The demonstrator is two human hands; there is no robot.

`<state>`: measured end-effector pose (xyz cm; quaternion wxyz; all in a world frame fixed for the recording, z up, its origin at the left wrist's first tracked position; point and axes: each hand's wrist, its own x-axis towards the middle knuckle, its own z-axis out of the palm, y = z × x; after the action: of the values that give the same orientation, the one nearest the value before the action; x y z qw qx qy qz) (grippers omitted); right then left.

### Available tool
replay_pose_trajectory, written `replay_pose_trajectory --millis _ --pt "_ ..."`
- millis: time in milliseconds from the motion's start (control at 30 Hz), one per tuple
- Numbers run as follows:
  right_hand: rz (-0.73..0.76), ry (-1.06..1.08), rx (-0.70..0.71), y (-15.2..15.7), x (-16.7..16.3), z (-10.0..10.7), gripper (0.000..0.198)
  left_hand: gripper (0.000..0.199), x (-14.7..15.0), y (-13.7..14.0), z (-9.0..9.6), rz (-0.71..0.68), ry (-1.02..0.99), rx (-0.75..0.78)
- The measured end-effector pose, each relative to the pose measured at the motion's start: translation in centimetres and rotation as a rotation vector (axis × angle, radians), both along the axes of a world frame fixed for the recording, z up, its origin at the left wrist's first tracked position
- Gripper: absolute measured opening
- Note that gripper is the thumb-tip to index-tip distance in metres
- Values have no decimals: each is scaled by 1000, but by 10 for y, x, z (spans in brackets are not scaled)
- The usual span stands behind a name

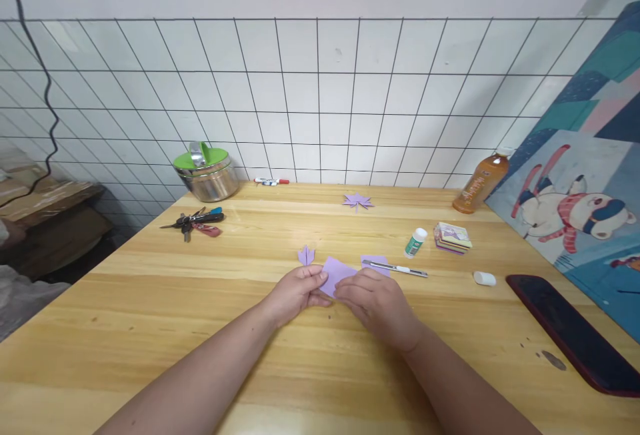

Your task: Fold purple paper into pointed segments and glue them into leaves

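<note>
A small purple paper sheet (338, 273) is held between my two hands above the wooden table. My left hand (300, 288) pinches its left edge, thumb on top. My right hand (377, 301) grips the right side, its fingers covering part of the sheet. Just beyond my left hand lies a small folded purple paper piece (307, 255). Behind my right hand a utility knife (400, 268) rests across another purple paper square (375, 261). Farther back sits a purple folded paper leaf shape (358, 201) with several points.
To the right are a glue stick (416, 243), its white cap (485, 279), a stack of paper (453, 237), a phone (575, 331) and an orange drink bottle (483, 181). At left stand a steel pot with green lid (210, 178), keys (195, 221) and markers (271, 181).
</note>
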<state>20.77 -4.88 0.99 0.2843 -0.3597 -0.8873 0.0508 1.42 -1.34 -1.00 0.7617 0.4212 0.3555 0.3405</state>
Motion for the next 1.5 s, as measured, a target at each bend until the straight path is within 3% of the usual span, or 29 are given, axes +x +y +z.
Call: replay_pose_trajectory --millis 167,367,633,833,1000,1200,1367,1500 --pt "-201 265 -134 7 -1 -5 9 39 2 -2 -3 -113 150 190" --pt "-307 531 -565 15 -3 -22 15 47 10 -13 0 -143 329 384" --pt "-388 473 -380 11 -7 -15 11 36 15 -14 -2 -118 426 513" --pt "-385 457 -295 6 -8 -8 11 40 16 -16 -4 -94 460 469" --pt "-357 525 -331 6 -9 -9 12 48 15 -18 -4 -83 465 481" --pt "-337 521 -351 7 -8 -12 10 27 15 -19 4 27 606 693" --pt "-336 514 -356 6 -11 -10 11 27 17 -19 5 2 525 573" --pt "-339 531 -351 5 -12 -10 12 36 17 -19 5 -1 565 582"
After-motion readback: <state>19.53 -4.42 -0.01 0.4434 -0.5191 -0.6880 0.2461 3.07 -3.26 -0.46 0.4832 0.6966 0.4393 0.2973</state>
